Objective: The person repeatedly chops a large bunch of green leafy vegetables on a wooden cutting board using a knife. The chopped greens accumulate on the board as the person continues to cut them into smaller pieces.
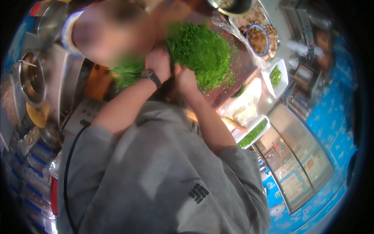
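Note:
My left hand (158,63), with a dark watch on its wrist, is bent down beside long green herb stalks (128,73). Just to its right, my right hand (186,78) has curled fingers against the left edge of a large heap of finely chopped green herbs (204,55). The heap lies on a reddish-brown board (238,63), with loose bits scattered around it. A dark narrow shape lies between the hands; whether it is a knife blade I cannot tell. Motion blur and shadow hide the fingertips and anything held in them. A blurred oval covers the area at upper left.
Right of the board stand white dishes of chopped greens (274,76) (253,134), a clear plastic bag (244,102) and a tray with a blue-rimmed bowl (257,40) of brown food. Metal bowls (32,77) stand at left. Wooden chopsticks (233,122) lie near my right forearm.

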Available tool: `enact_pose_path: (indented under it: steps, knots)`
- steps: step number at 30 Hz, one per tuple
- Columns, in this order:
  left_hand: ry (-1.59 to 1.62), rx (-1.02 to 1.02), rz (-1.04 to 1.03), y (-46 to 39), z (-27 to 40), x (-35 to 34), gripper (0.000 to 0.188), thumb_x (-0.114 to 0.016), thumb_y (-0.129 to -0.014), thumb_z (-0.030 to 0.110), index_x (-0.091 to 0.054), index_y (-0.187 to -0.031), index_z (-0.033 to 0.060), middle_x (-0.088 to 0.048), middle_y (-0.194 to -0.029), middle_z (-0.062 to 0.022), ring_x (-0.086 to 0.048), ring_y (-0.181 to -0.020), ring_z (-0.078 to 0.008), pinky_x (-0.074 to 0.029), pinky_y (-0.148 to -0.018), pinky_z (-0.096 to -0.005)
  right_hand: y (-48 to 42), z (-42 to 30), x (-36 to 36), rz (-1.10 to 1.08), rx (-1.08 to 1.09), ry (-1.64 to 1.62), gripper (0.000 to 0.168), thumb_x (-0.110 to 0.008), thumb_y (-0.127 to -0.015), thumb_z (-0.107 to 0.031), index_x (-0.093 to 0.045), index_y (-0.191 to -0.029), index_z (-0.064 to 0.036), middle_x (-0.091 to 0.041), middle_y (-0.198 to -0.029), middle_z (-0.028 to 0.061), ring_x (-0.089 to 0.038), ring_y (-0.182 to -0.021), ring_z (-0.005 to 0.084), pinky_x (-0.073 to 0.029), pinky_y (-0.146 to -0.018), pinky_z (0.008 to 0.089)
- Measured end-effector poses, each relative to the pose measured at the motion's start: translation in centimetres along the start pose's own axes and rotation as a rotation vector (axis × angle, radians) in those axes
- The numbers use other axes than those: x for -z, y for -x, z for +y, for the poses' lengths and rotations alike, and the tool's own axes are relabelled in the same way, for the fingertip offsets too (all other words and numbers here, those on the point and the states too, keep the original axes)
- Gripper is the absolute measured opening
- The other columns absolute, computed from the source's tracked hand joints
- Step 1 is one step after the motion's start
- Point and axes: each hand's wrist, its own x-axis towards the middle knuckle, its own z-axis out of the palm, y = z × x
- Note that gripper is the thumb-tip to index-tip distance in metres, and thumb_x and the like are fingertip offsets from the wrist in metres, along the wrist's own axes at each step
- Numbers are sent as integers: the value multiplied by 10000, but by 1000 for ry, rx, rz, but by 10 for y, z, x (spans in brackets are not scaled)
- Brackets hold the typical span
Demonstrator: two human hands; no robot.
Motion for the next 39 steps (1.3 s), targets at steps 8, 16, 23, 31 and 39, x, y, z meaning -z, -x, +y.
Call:
enact_pose_path:
  steps: [8, 16, 23, 31, 39]
  knots:
    - [50, -44, -22, 7, -1, 12, 1055, -861, -652, 336, -331, -1474, -61, -445, -1453, -224, -398, -1411, -356, -246, -1223, -467, -14, 15, -8, 126, 22, -132, 512, -459, -1050, -438, -670, -984, 24, -670, -863, 350, -648, -867, 541, -519, -810, 588]
    - [110, -118, 37, 14, -8, 11, 1372, -950, -550, 486, -181, -1565, -23, -418, -1475, -242, -402, -1390, -395, -286, -1199, -479, 18, 26, 42, 148, -83, -184, 629, -391, -1066, -491, -699, -971, 49, -651, -944, 364, -626, -969, 539, -489, -874, 563]
    - [56, -233, 210, 28, -11, 7, 1436, -923, -546, 599, -142, -1583, -15, -357, -1516, -284, -378, -1400, -437, -302, -1185, -514, 38, 61, 79, 193, -122, -237, 686, -402, -1060, -533, -676, -843, 56, -646, -815, 346, -644, -862, 528, -498, -816, 535]
    - [-36, -259, 227, 27, -22, 3, 1457, -895, -534, 668, -156, -1579, -27, -271, -1588, -289, -307, -1463, -437, -282, -1202, -515, 65, 58, 113, 442, 50, -132, 523, -524, -1027, -474, -688, -1052, 23, -664, -765, 273, -661, -747, 442, -514, -754, 541]
    - [18, -368, 138, 16, -43, 12, 1503, -900, -534, 666, -115, -1569, -88, -269, -1596, -314, -285, -1490, -418, -265, -1227, -459, 49, 53, 68, 654, 223, 85, 509, -657, -884, -133, -550, -1374, -48, -621, -1201, 210, -598, -1076, 415, -496, -945, 487]
